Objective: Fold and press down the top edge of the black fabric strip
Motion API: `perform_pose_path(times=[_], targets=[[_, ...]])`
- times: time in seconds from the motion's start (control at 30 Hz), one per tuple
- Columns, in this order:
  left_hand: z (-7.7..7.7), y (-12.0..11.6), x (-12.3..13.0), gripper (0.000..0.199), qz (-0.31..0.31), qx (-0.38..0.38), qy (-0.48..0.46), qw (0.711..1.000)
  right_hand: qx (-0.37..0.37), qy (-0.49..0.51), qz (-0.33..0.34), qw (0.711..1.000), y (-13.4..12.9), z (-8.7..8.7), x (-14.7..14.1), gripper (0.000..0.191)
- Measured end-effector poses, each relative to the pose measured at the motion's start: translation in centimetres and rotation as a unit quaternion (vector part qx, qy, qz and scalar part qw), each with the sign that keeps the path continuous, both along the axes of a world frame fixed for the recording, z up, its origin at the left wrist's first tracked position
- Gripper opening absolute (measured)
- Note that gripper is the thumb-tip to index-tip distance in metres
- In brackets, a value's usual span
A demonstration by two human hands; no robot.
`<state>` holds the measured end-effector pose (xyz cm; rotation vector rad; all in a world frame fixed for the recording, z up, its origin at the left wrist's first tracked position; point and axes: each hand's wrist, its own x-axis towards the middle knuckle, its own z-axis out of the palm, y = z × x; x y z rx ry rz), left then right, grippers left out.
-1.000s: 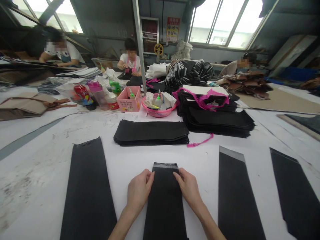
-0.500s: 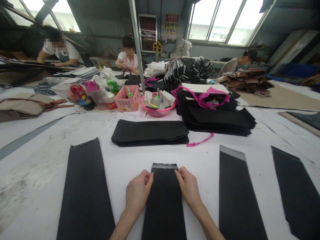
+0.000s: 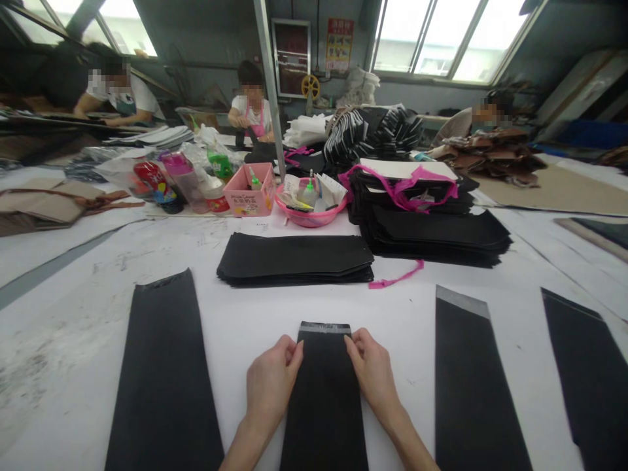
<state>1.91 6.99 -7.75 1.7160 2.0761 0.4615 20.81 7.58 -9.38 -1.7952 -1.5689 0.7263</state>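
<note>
A long black panel (image 3: 324,399) of leather-like sheet lies in front of me, with a grey strip across its far end. My left hand (image 3: 273,379) pinches its left edge near that end between thumb and fingers. On the opposite edge, my right hand (image 3: 375,373) pinches it the same way. To the left lies a wider black panel (image 3: 164,379). Right of my hands is a black panel with a grey end band (image 3: 473,386), and beyond it another black panel (image 3: 589,373). Beyond my hands sits a low stack of black panels (image 3: 295,258).
Further back stand a pink basket (image 3: 312,217), a pink box (image 3: 250,193), a bottle (image 3: 180,180) and taller black stacks (image 3: 436,229) with a pink tie. A pink strip (image 3: 397,277) lies on the white table (image 3: 235,340). Several people work behind; a metal pole (image 3: 269,85) rises mid-table.
The camera view has shifted slightly. Both hands keep their pinch on the black panel's edges, with hardly any movement.
</note>
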Motion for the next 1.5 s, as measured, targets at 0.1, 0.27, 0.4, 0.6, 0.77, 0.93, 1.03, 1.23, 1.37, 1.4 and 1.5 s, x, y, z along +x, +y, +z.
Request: perform_pose_path(times=[0.1,0.27,0.4,0.6,0.77,0.93,1.03,1.23,1.37,1.4,1.5], targets=[[-0.02,0.04,0.04,0.027,0.0,-0.004,0.001,1.0,-0.005,0.003,-0.001,1.0,0.05,0.02,0.02,0.027],[0.06,-0.01,0.08,0.028,0.001,-0.007,0.003,1.0,-0.012,0.003,-0.006,1.0,0.17,-0.03,0.02,0.027],[0.09,0.01,0.08,0.028,-0.001,-0.017,0.006,1.0,-0.019,0.005,-0.014,1.0,0.13,-0.03,-0.04,0.025],[0.0,0.08,-0.03,0.03,0.001,-0.037,0.023,0.999,-0.035,0.004,-0.023,0.999,0.18,0.05,-0.19,0.02],[-0.06,0.02,-0.09,0.031,-0.006,-0.049,0.029,0.998,-0.035,0.007,-0.024,0.999,0.07,0.06,-0.22,0.021],[0.13,0.14,-0.01,0.03,-0.005,-0.055,0.033,0.998,-0.024,-0.003,-0.015,1.0,-0.06,0.31,-0.15,0.024],[0.24,0.13,-0.01,0.03,-0.004,-0.06,0.034,0.998,-0.03,-0.005,-0.017,0.999,0.05,0.37,-0.13,0.023],[0.24,0.1,-0.02,0.029,-0.005,-0.055,0.037,0.998,-0.032,0.005,-0.029,0.999,0.56,0.29,-0.14,0.018],[0.12,0.07,0.04,0.03,-0.004,-0.051,0.035,0.998,-0.036,0.012,-0.033,0.999,0.63,0.33,-0.11,0.015],[0.1,0.05,0.04,0.03,-0.004,-0.049,0.036,0.998,-0.036,0.013,-0.034,0.999,0.61,0.35,-0.09,0.015],[0.09,0.0,0.03,0.03,-0.005,-0.043,0.036,0.998,-0.035,0.015,-0.037,0.999,0.59,0.43,-0.06,0.016]])
